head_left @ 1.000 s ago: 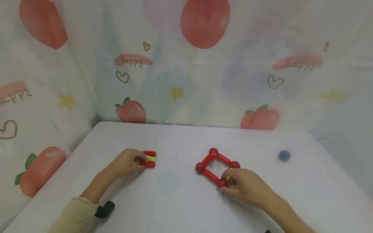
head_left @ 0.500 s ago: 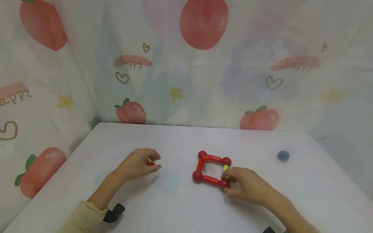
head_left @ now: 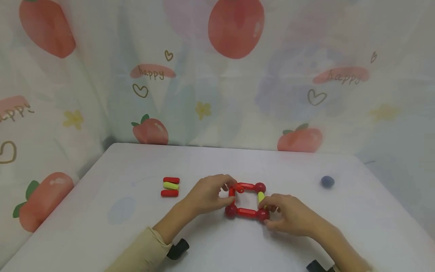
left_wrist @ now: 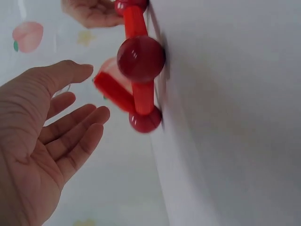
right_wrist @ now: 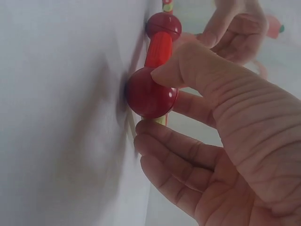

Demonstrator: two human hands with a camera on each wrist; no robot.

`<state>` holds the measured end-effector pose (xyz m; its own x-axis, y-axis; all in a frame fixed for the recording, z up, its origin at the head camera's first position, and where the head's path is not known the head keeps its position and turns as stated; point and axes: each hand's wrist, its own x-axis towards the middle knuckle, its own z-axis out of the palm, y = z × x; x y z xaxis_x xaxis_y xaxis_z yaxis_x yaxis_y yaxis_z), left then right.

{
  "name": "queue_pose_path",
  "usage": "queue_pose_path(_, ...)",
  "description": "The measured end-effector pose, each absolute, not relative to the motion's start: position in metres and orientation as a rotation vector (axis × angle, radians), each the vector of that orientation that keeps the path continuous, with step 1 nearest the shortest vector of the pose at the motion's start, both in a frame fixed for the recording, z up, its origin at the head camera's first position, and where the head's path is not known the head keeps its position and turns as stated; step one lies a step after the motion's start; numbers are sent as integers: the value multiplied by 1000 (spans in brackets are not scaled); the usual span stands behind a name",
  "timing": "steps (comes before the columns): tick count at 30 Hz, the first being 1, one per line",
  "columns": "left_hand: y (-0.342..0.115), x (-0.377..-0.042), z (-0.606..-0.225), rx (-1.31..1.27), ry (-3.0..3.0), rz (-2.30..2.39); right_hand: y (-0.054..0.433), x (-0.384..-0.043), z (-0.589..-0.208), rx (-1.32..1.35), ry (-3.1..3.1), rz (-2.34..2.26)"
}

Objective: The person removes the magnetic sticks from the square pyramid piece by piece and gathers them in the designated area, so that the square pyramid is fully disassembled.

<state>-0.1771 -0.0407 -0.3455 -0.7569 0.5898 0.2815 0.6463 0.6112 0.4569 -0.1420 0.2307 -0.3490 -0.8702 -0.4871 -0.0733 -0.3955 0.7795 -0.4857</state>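
A four-sided frame of magnetic building pieces lies on the table, with red balls at its corners, such as the near left ball point(head_left: 231, 211). Red rods point(head_left: 247, 213) form three sides and a yellow-green rod point(head_left: 261, 197) the right one. One more red rod point(left_wrist: 113, 90) juts up from the far left corner. My right hand point(head_left: 289, 216) pinches the near right red ball point(right_wrist: 151, 93), thumb on top and fingertips by the yellow-green rod. At the frame's left side, my left hand point(head_left: 209, 193) has its fingers spread round the jutting rod, apart from it in the left wrist view.
Left of the frame, two red rods point(head_left: 170, 193) and a yellow-green rod point(head_left: 171, 186) lie side by side. A dark blue ball point(head_left: 327, 181) sits at the right of the white table point(head_left: 142, 234). Printed curtains point(head_left: 190, 75) stand behind and to the left.
My left hand has let go of the loose rods and moved right to the frame. The frame has turned from a diamond to nearly square-on, with my right hand at its near right corner.
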Motion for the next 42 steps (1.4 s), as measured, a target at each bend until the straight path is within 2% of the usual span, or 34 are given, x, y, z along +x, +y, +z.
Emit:
queue_pose_path(6, -13, -180, -346, -1028, -2755, -640, 238, -144, -348, -748, 2787, -688)
queue_pose_path(11, -8, -184, -349, -1001, -2738, -622, 239, -144, -346, -776, 2787, -693)
queue_pose_path(28, -44, -193, -354, -942, -2649, -1091, 235, -144, -344, -749, 2736, -754)
queue_pose_path(42, -64, -212, -366, -816, -2800, -1193, 236, -142, -347, -729, 2734, -762)
